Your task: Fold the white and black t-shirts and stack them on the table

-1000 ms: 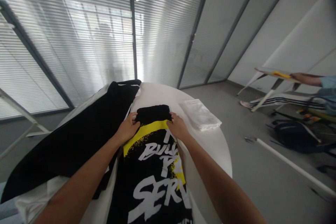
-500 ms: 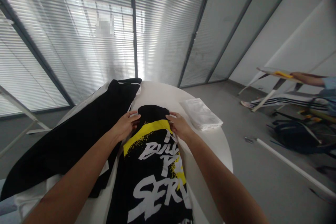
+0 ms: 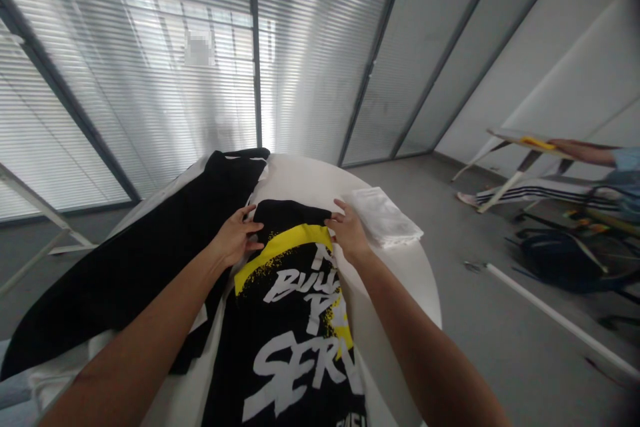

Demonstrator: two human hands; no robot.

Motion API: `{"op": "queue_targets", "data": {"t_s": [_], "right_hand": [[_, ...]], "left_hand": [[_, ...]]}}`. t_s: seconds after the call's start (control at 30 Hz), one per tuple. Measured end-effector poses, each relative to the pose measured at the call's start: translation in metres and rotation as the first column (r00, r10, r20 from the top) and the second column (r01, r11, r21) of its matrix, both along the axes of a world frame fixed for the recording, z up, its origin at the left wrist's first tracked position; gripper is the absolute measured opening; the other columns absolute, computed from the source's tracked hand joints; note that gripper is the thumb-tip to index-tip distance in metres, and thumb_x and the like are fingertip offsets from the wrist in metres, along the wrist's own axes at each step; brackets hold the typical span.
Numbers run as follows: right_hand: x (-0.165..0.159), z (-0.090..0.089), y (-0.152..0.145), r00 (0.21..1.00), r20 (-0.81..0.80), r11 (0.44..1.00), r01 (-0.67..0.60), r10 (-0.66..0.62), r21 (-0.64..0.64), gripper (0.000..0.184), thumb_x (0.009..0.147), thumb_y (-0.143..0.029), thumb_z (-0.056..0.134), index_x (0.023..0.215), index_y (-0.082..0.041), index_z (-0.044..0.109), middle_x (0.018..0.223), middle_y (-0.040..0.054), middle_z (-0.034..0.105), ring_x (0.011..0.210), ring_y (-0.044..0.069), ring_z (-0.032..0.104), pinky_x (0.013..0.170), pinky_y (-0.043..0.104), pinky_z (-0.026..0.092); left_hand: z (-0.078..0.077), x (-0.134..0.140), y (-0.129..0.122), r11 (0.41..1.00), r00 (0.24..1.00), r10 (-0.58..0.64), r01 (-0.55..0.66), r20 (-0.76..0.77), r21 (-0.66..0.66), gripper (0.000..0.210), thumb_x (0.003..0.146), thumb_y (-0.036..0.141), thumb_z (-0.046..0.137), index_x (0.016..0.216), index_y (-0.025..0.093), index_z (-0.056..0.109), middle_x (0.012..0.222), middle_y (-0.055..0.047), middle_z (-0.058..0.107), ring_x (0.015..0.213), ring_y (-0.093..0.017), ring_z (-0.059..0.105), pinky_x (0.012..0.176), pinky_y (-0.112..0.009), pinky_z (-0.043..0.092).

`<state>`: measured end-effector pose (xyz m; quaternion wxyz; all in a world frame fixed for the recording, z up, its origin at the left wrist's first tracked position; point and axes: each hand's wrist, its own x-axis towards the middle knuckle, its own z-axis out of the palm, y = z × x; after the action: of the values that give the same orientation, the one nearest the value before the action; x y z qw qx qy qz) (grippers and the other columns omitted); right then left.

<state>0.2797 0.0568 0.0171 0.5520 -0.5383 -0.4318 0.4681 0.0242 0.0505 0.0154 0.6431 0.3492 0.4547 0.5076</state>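
Observation:
A black printed shirt (image 3: 295,300) with a yellow band and pale lettering lies in a long narrow fold on the white round table (image 3: 305,177). At the left corner of its far end, my left hand (image 3: 237,237) grips the cloth between thumb and fingers. My right hand (image 3: 349,230) pinches the opposite corner, its index finger raised. Between both hands the far edge runs nearly straight. The near end of the shirt passes out of the bottom of the view.
To the left, a large black garment (image 3: 150,260) is spread over the table. A folded white cloth (image 3: 385,217) sits near the right edge. On the floor lies a white pole (image 3: 560,317). Another person's arm (image 3: 585,150) rests on a table at the far right, beside a dark chair.
My hands have moved slightly apart, mainly the right one to the right. The shirt's far end, rounded before, is now wider and straighter.

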Motion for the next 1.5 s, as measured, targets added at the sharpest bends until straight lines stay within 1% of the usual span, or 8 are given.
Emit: {"op": "queue_targets", "data": {"t_s": [0.2,0.43,0.7,0.83,0.93,1.03,1.13,1.5], "right_hand": [[0.003,0.004,-0.001,0.968,-0.248,0.997,-0.02,0.039,0.078,0.065,0.057,-0.016,0.067,0.119,-0.028,0.05,0.079,-0.0056,0.057,0.077,0.015,0.058,0.06,0.031,0.058],[0.002,0.003,-0.003,0.908,-0.382,0.971,-0.093,0.174,0.22,0.053,0.056,-0.014,0.062,0.108,-0.025,0.056,0.069,-0.0064,0.056,0.078,0.016,0.06,0.075,0.034,0.053],[0.004,-0.008,0.001,0.985,-0.143,0.987,-0.07,0.091,0.143,0.029,0.053,-0.02,0.048,0.078,-0.019,0.063,0.053,-0.0033,0.042,0.059,0.015,0.047,0.059,0.028,0.042],[0.01,-0.004,0.0,0.988,-0.083,0.99,-0.125,0.131,0.071,0.023,0.061,-0.028,0.048,0.076,-0.019,0.063,0.055,-0.0013,0.044,0.062,0.016,0.048,0.054,0.026,0.041],[0.009,-0.005,0.0,0.98,0.117,0.987,-0.163,0.164,-0.016,0.025,0.07,-0.035,0.052,0.086,-0.02,0.065,0.064,-0.0017,0.048,0.065,0.016,0.05,0.055,0.026,0.043],[0.006,-0.014,0.002,0.879,0.447,0.984,-0.176,0.166,-0.019,0.032,0.07,-0.034,0.063,0.099,-0.02,0.065,0.077,-0.0011,0.054,0.071,0.015,0.053,0.065,0.029,0.046],[0.006,-0.024,0.004,0.745,0.659,0.987,-0.156,0.101,0.024,0.044,0.068,-0.025,0.069,0.111,-0.02,0.063,0.095,0.0029,0.055,0.082,0.016,0.056,0.078,0.032,0.047],[0.018,-0.015,-0.005,0.518,0.831,0.963,-0.261,0.2,-0.07,0.054,0.076,-0.022,0.067,0.127,-0.018,0.053,0.112,0.0109,0.055,0.116,0.024,0.05,0.102,0.039,0.038]], "left_hand": [[0.005,0.0,-0.002,0.987,0.989,0.039,-0.061,0.144,0.147,0.068,0.06,0.0,0.071,0.121,0.026,0.054,0.103,-0.001,0.063,0.083,-0.016,0.066,0.069,-0.042,0.062],[0.004,0.005,-0.005,0.941,0.977,0.02,-0.091,0.213,0.326,0.058,0.058,0.001,0.07,0.112,0.02,0.06,0.079,0.0,0.07,0.105,-0.023,0.064,0.087,-0.038,0.052],[0.007,-0.004,-0.007,0.927,0.988,0.027,-0.082,0.153,0.366,0.03,0.057,0.008,0.061,0.085,0.017,0.067,0.058,0.002,0.063,0.084,-0.022,0.068,0.091,-0.038,0.046],[0.001,-0.008,-0.003,0.948,0.993,0.064,-0.091,0.097,0.305,0.024,0.062,0.015,0.067,0.086,0.017,0.067,0.072,-0.001,0.066,0.078,-0.017,0.064,0.082,-0.032,0.047],[-0.007,-0.008,0.001,0.934,0.98,0.134,-0.075,-0.147,0.35,0.027,0.063,0.016,0.07,0.09,0.018,0.067,0.087,-0.002,0.067,0.08,-0.015,0.061,0.082,-0.03,0.046],[-0.013,-0.006,0.001,0.89,0.86,0.228,0.006,-0.457,0.457,0.028,0.065,0.017,0.069,0.092,0.019,0.069,0.097,-0.003,0.065,0.084,-0.016,0.06,0.087,-0.033,0.045],[-0.017,-0.006,0.0,0.865,0.766,0.297,0.038,-0.57,0.501,0.028,0.067,0.017,0.067,0.095,0.021,0.069,0.101,-0.004,0.062,0.089,-0.018,0.061,0.092,-0.035,0.044],[-0.02,-0.01,0.002,0.879,0.917,0.125,0.074,-0.378,0.47,0.034,0.063,0.01,0.061,0.095,0.02,0.068,0.113,-0.005,0.067,0.116,-0.022,0.057,0.107,-0.038,0.035]]}}
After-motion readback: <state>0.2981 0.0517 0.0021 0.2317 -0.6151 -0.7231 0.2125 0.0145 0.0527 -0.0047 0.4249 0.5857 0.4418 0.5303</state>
